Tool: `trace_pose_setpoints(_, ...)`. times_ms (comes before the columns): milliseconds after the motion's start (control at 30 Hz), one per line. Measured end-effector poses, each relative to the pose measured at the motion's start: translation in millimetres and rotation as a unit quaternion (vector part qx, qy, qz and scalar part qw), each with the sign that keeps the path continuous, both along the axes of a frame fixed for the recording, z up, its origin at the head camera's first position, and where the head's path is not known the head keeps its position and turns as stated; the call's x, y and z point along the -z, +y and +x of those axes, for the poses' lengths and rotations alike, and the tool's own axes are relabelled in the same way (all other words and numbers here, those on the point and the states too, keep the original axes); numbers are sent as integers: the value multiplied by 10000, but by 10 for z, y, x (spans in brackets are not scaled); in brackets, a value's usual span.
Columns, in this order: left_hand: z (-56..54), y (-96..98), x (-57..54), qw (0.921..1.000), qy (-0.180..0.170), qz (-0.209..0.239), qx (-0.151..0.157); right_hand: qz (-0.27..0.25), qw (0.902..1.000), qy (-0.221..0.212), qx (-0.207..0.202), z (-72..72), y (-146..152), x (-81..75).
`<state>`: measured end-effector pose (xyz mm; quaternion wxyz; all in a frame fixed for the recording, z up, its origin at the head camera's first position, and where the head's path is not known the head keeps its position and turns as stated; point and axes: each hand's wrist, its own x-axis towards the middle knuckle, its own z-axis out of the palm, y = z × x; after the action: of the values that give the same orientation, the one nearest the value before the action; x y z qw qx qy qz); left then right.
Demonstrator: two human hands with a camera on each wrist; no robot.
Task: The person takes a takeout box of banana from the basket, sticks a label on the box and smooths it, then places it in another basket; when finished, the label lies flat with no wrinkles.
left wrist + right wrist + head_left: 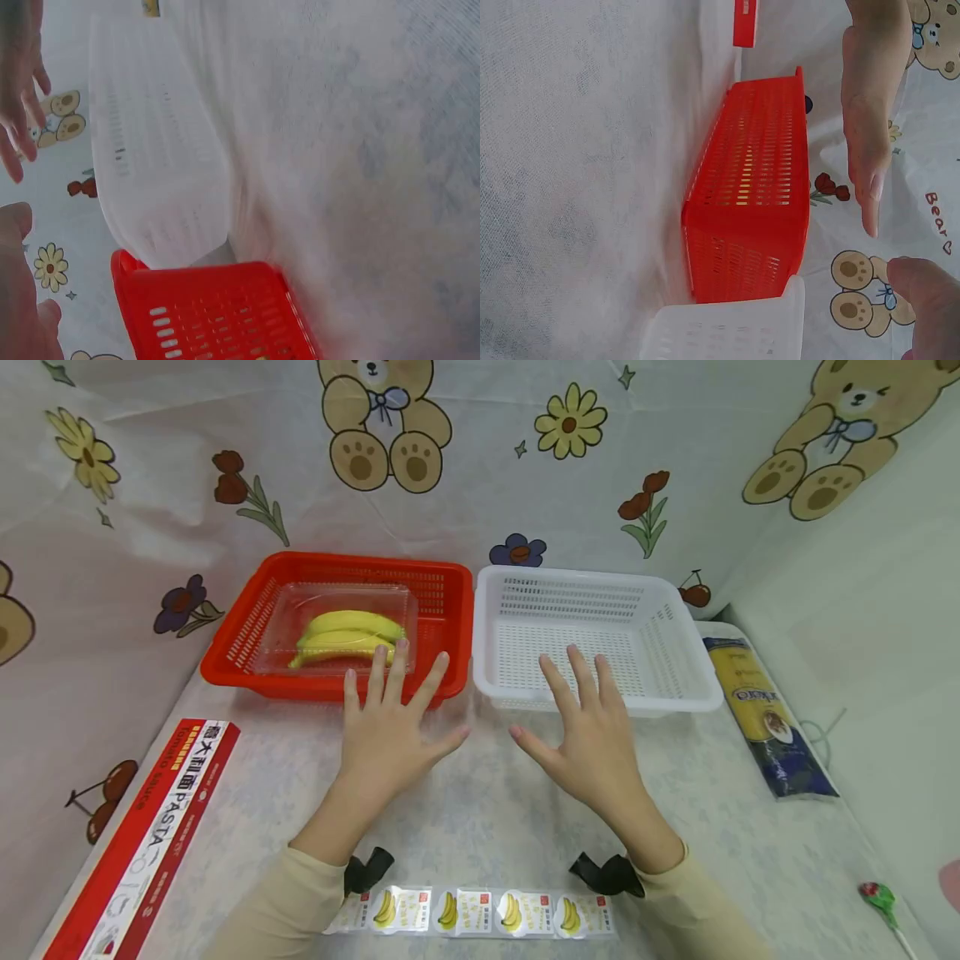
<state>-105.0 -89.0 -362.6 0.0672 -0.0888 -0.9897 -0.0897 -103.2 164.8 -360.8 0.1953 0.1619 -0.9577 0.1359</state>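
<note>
My left hand [386, 739] is spread flat, palm down, its fingertips overlapping the front edge of the red basket [232, 668] in the head view. Inside that basket lies a clear plastic box [281, 618] with yellow bananas [348, 631] in or under it. Fingers apart, my right hand [592, 735] hovers before the white basket [678, 643], fingertips overlapping its front rim. Neither hand holds anything. Both wrist views show the hands raised beside the baskets, level with or above the rims.
A red pasta box [142, 843] lies at the left table edge. On the right are a yellow and blue packet [768, 718] and a lollipop [881, 897]. A strip of banana stickers [480, 912] lies at the front, between the forearms. A printed cloth [480, 460] hangs behind.
</note>
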Motion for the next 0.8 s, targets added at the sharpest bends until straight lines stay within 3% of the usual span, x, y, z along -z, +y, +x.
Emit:
trace_pose_setpoints(200, -64, -353, -62, 9995, 80, 187, -231, -425, 9978, -307, -402, -88, -90, -29)
trace_pose_setpoints(500, -139, -1111, -172, 9940, 60, 511, -962, -915, 9885, -745, -947, -285, -282, -82)
trace_pose_setpoints(667, -212, -1512, -188, 9898, -178, 622, -1272, -1083, 9827, -839, -1246, -419, -449, -129)
trace_pose_setpoints(800, -262, -1766, -133, 9861, -433, 701, -1443, -1185, 9778, -938, -1452, -543, -619, -172)
